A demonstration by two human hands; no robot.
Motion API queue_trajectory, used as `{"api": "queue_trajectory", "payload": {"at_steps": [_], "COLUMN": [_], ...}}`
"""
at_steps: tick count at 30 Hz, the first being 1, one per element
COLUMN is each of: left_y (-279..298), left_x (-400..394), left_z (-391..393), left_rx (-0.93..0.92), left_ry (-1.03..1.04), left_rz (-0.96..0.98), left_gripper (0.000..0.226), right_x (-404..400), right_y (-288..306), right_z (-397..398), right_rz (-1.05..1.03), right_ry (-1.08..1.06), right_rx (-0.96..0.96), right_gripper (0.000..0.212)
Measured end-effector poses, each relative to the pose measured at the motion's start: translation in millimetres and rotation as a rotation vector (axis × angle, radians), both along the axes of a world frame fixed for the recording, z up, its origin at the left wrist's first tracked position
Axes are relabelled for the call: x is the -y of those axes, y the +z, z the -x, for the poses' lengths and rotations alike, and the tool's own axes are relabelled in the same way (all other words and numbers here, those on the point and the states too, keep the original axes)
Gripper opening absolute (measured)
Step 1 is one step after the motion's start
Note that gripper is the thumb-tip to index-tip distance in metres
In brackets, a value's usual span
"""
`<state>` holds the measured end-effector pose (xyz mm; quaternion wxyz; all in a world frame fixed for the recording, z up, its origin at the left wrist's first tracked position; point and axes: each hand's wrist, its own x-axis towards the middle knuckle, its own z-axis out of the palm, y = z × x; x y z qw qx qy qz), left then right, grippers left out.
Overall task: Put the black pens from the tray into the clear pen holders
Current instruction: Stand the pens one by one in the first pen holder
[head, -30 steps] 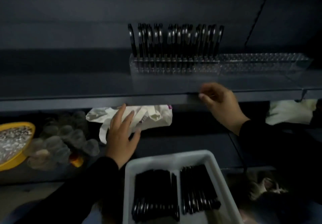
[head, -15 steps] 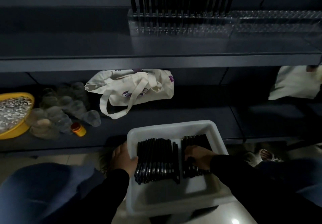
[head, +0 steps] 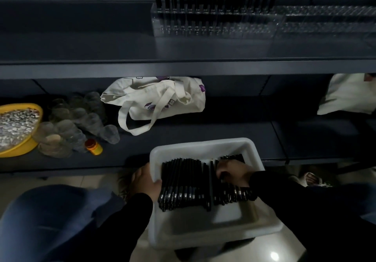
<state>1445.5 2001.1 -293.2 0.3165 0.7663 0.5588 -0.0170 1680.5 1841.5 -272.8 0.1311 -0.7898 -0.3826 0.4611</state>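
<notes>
A white plastic tray (head: 203, 146) sits low in front of me, holding two packed rows of black pens (head: 183, 182). My left hand (head: 145, 182) grips the tray's left rim, thumb over the edge. My right hand (head: 232, 172) is inside the tray, fingers curled down onto the right row of pens. On the upper shelf stand two clear pen holders: the left holder (head: 213, 22) is full of upright black pens, while the right holder (head: 325, 20) shows no pens.
The lower shelf carries a cream tote bag (head: 162, 101), a yellow bowl (head: 20, 127) of small pale pieces, several clear cups (head: 67, 123) and an orange-capped bottle (head: 93, 146). A white cloth (head: 345, 94) lies at right. My blue-clad knee (head: 50, 221) fills the lower left.
My view dropped from the upper shelf to the tray. The left hand came off the tote bag to the tray's rim; the right hand left the shelf edge and went into the right row of pens.
</notes>
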Motion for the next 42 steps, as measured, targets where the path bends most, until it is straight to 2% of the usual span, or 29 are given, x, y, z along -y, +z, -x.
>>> {"api": "queue_trajectory", "payload": {"at_steps": [2, 4, 6, 9, 14, 17, 21, 25, 28, 31, 34, 42], "left_y": [2, 9, 20, 51, 126, 176, 225, 261, 259, 246, 239, 231], "left_x": [3, 8, 14, 19, -2, -26, -70, -115, -149, -166, -170, -181], "left_z": [1, 0, -5, -19, -58, -80, -111, -145, -163, -171, -178, -182], "left_rx": [0.018, 0.054, 0.173, 0.474, 0.853, 0.923, 0.905, 0.728, 0.633, 0.578, 0.437, 0.492], "left_ry": [0.039, 0.112, 0.149, 0.161, 0.116, 0.072, -0.028, -0.065, -0.098, -0.081, -0.094, -0.056], "left_rz": [0.017, 0.013, -0.06, -0.15, -0.328, -0.478, -0.609, -0.508, -0.361, -0.32, -0.397, -0.427], "left_gripper": [0.062, 0.066, 0.051, 0.02, 0.014, 0.013, 0.027, 0.056, 0.068, 0.058, 0.065, 0.06], "right_x": [4, 5, 2, -4, -19, -36, -65, -97, -120, -134, -139, -135], "right_y": [17, 37, 61, 106, 190, 235, 290, 332, 345, 336, 324, 329], "right_z": [-11, -21, -27, -33, -46, -59, -79, -110, -131, -144, -150, -157], "right_rz": [-0.13, -0.271, -0.412, -0.569, -0.798, -0.931, -1.079, -1.217, -1.264, -1.226, -1.185, -1.261], "right_ry": [-0.004, -0.086, -0.198, -0.329, -0.309, -0.344, -0.392, -0.498, -0.592, -0.646, -0.639, -0.674], "right_rx": [0.052, 0.002, -0.02, -0.114, -0.071, -0.075, 0.012, 0.11, 0.139, 0.147, 0.209, 0.269], "right_gripper": [0.013, 0.015, 0.018, 0.018, 0.014, 0.015, 0.027, 0.022, 0.022, 0.022, 0.019, 0.013]}}
